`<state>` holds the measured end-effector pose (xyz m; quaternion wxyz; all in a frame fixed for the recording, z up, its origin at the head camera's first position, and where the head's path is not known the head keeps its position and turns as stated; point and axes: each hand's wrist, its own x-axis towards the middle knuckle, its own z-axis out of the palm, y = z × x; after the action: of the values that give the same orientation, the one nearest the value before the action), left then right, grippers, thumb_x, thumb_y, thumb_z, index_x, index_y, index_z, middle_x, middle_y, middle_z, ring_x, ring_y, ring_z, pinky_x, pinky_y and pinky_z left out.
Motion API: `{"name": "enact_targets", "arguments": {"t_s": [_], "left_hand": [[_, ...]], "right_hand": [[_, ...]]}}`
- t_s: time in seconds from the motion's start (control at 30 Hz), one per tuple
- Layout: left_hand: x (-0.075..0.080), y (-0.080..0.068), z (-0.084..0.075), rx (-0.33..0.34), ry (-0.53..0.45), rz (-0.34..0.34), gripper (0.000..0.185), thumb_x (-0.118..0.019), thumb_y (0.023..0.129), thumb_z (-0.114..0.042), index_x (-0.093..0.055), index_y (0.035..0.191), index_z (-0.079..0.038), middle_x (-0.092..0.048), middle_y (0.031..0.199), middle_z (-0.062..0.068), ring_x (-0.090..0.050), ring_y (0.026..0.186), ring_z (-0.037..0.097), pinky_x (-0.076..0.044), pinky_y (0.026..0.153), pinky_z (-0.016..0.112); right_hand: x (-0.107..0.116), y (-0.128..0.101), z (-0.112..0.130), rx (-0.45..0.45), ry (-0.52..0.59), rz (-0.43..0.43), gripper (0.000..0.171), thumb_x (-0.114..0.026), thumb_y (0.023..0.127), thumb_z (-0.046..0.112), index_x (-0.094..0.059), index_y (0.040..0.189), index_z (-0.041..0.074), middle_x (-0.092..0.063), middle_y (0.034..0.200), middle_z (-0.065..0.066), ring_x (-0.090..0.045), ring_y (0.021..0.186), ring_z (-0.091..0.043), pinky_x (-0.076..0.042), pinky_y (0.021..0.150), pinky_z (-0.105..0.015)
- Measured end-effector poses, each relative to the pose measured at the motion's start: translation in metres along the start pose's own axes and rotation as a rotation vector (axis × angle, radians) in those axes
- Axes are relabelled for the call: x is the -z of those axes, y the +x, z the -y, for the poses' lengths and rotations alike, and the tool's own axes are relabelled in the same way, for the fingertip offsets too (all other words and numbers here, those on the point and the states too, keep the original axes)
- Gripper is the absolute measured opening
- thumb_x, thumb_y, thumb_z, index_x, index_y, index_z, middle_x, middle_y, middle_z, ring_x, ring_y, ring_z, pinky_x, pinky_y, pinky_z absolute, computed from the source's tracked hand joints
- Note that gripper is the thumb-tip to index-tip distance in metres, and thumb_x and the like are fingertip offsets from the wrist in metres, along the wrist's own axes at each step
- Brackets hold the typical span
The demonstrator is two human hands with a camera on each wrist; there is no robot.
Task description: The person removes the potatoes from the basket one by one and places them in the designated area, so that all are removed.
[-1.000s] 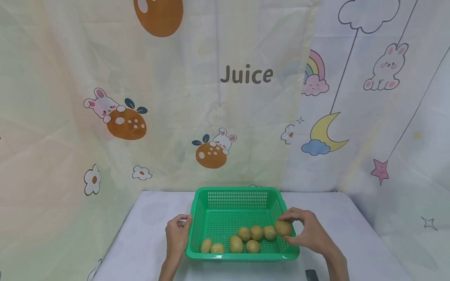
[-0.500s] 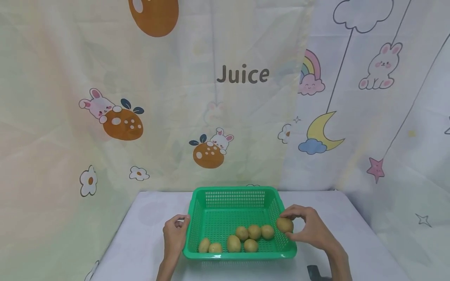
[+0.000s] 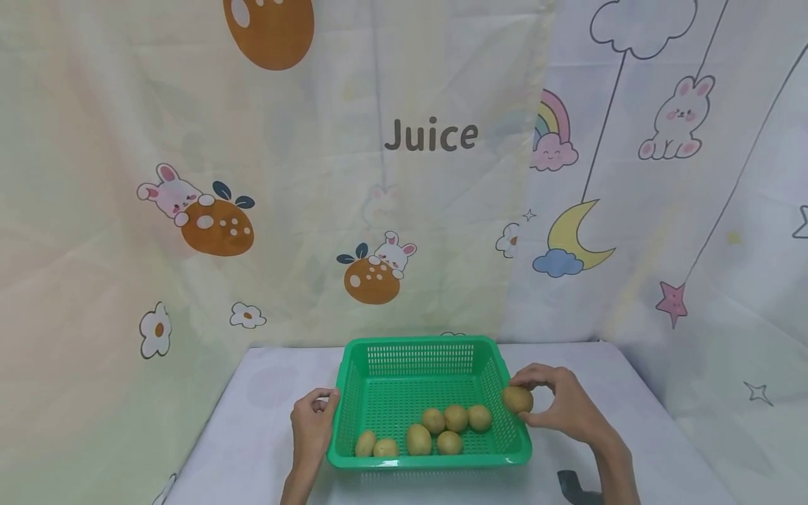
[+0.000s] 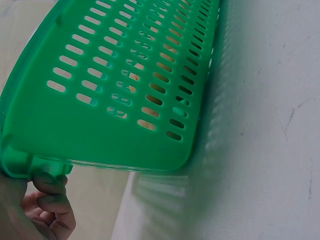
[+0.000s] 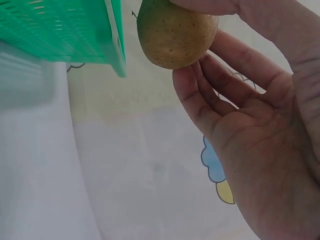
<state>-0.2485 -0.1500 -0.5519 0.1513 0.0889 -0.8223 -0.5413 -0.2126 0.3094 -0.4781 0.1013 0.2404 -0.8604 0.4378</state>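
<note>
Here, right hand (image 3: 562, 410) pinching potato (image 3: 517, 399), raised

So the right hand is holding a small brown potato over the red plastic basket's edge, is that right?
Not quite: the perforated plastic basket is green, not red, as the head view shows. The right hand does hold a small brown potato at its right edge.

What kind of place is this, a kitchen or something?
Probably a staged recording corner, not a kitchen: a cartoon-print curtain hangs as backdrop behind a cloth-covered table holding only a green basket of potatoes.
</note>
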Motion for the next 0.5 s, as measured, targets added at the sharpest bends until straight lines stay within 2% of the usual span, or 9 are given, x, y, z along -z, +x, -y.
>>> {"name": "enact_targets", "arguments": {"t_s": [0.2, 0.4, 0.5], "left_hand": [[0.0006, 0.0008, 0.0000, -0.005, 0.007, -0.006, 0.024, -0.071, 0.107, -0.017, -0.079, 0.112, 0.005, -0.071, 0.066, 0.004, -0.060, 0.055, 0.012, -0.050, 0.052, 0.023], [0.0007, 0.0006, -0.0015, 0.000, 0.013, -0.008, 0.024, -0.070, 0.107, -0.016, -0.079, 0.111, 0.005, -0.071, 0.067, 0.004, -0.060, 0.056, 0.013, -0.049, 0.052, 0.023], [0.0003, 0.0001, -0.0017, 0.004, 0.011, -0.003, 0.024, -0.070, 0.107, -0.017, -0.079, 0.112, 0.005, -0.070, 0.067, 0.004, -0.059, 0.056, 0.013, -0.049, 0.052, 0.023]], "right_hand": [[0.0035, 0.0003, -0.0041, -0.027, -0.012, -0.002, 0.050, -0.098, 0.071, 0.000, -0.082, 0.116, 0.014, -0.080, 0.114, 0.002, -0.073, 0.098, -0.011, -0.059, 0.091, -0.028], [0.0074, -0.0019, -0.0060, -0.039, -0.034, -0.008, 0.050, -0.097, 0.071, 0.002, -0.082, 0.115, 0.020, -0.080, 0.112, 0.004, -0.072, 0.096, -0.011, -0.058, 0.089, -0.028], [0.0098, -0.0045, -0.0065, -0.034, -0.043, -0.022, 0.050, -0.097, 0.071, 0.000, -0.082, 0.115, 0.020, -0.080, 0.112, 0.004, -0.072, 0.096, -0.011, -0.058, 0.089, -0.028]]}}
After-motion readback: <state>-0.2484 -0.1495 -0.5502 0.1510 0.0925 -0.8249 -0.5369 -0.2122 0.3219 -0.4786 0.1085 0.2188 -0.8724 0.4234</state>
